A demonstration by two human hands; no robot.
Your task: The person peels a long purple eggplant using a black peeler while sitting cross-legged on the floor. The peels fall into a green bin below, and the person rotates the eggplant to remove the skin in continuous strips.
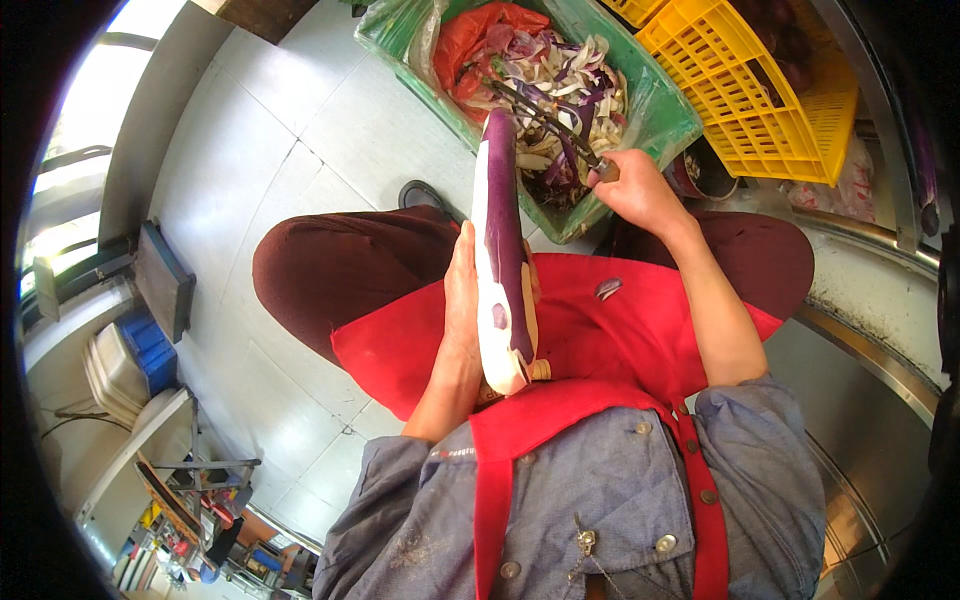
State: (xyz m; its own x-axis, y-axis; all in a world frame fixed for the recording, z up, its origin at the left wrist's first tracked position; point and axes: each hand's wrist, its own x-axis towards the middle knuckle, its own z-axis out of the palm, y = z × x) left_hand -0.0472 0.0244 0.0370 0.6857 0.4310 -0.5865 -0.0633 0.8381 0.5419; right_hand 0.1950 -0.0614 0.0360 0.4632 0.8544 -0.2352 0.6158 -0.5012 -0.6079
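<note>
A long purple eggplant [504, 217], partly peeled with white flesh bared along its left side and lower end, points away from my body above the red apron [600, 330]. My left hand [463, 292] grips it from below and the side, its fingers partly hidden behind it. In my right hand [637, 187] is a peeler [559, 127] with a dark metal blade, held by its handle just right of the eggplant's far end. Beneath the blade stands a green bin [660, 112] lined with clear plastic, holding vegetable peelings [592, 67]. One purple scrap [608, 288] lies on the apron.
A red plastic bag [472, 45] lies among the peelings. Yellow crates [720, 82] stand at the upper right, near a metal rack edge [885, 247]. Grey floor tiles [277, 180] extend leftward. A blue container [146, 345] and a folding stand [202, 472] are along the left.
</note>
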